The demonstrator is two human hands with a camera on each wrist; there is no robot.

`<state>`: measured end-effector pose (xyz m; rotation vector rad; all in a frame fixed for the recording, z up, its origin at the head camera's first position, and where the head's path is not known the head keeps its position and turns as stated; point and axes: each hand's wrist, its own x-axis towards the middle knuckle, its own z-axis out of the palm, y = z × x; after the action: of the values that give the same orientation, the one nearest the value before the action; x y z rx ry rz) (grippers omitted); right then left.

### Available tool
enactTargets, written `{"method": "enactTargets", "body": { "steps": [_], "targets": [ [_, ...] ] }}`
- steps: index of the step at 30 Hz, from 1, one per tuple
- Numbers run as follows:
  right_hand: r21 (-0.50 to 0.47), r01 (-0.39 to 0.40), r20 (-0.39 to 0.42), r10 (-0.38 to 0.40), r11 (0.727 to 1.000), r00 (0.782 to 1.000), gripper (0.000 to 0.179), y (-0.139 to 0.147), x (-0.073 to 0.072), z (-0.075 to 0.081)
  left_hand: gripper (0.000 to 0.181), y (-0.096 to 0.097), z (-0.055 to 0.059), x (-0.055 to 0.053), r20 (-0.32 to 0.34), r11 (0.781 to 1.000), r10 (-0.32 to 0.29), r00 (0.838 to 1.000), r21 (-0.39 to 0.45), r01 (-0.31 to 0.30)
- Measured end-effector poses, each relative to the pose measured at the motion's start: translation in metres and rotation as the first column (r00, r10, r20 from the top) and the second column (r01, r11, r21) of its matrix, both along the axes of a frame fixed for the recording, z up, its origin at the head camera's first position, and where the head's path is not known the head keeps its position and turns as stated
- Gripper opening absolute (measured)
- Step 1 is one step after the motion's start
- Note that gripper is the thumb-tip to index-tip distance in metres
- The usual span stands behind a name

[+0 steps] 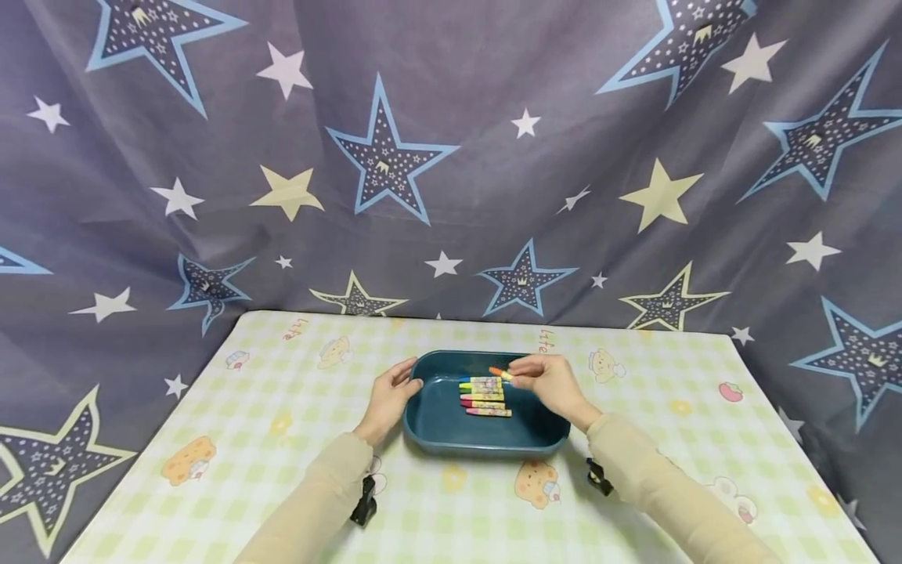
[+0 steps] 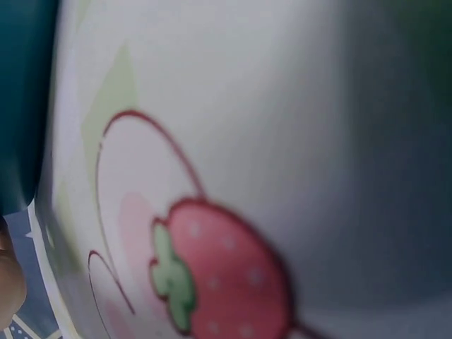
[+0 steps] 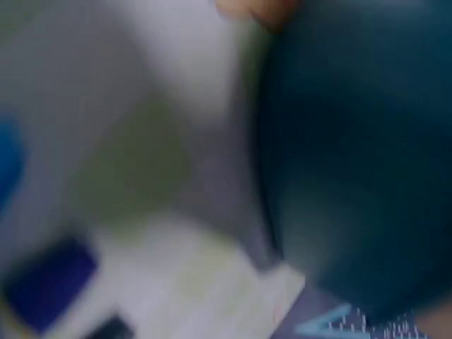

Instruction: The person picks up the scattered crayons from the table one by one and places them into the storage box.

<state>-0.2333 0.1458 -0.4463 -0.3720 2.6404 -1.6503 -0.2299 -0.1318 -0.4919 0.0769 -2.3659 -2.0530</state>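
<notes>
A dark teal plastic tray (image 1: 451, 435) lies on the table in the head view. In it, several wrapped crayons (image 1: 486, 397) lie side by side in a column, pink and red ones nearest, then yellow-green and blue. My right hand (image 1: 553, 385) reaches over the tray's right side and pinches an orange crayon (image 1: 499, 372) at the far end of that column. On the opposite side, my left hand (image 1: 387, 398) grips the tray's left rim, thumb over the edge. The left wrist view catches only a sliver of the tray (image 2: 25, 106); the right wrist view shows its blurred outer wall (image 3: 353, 155).
A checked tablecloth (image 1: 232, 470) printed with cartoon figures covers the table. Behind it hangs a grey curtain (image 1: 479, 180) with stars. Black wrist straps (image 1: 364, 501) sit at both sleeves. A blurred dark blue object (image 3: 49, 282) shows in the right wrist view.
</notes>
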Motion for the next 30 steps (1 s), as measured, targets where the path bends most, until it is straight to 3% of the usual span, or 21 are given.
{"method": "enactTargets", "body": {
  "steps": [7,10,15,18,21,25,30],
  "targets": [
    [0.044,-0.095,-0.025,0.097,0.994,0.995,0.022,-0.031,0.006,-0.018,0.048,0.0,-0.001,0.002,0.008,1.0,0.004,1.0,0.009,-0.004],
    [0.027,-0.124,0.005,0.124,0.992,0.992,0.021,-0.04,0.006,-0.023,0.048,0.001,-0.001,0.002,0.007,1.0,0.003,1.0,0.009,-0.003],
    [0.061,-0.14,0.037,0.138,0.988,0.99,0.019,-0.043,0.006,-0.029,0.047,0.002,0.0,0.001,0.006,1.0,0.002,1.0,0.011,-0.002],
    [0.07,-0.162,0.052,0.159,0.984,0.986,0.02,-0.044,0.006,-0.031,0.048,0.002,0.009,0.005,0.011,1.0,-0.007,1.0,0.019,0.007],
    [0.066,-0.181,0.075,0.176,0.981,0.982,0.021,-0.045,0.006,-0.031,0.049,-0.001,0.009,0.005,0.015,0.999,-0.015,1.0,0.032,0.014],
    [0.048,-0.187,0.109,0.181,0.981,0.978,0.025,-0.045,0.005,-0.031,0.048,-0.002,-0.001,-0.001,0.007,1.0,0.005,1.0,0.025,-0.005],
    [0.033,-0.198,0.126,0.192,0.98,0.973,0.029,-0.045,0.004,-0.032,0.046,0.0,-0.003,-0.002,-0.008,1.0,0.019,1.0,0.016,-0.019]
  ]
}}
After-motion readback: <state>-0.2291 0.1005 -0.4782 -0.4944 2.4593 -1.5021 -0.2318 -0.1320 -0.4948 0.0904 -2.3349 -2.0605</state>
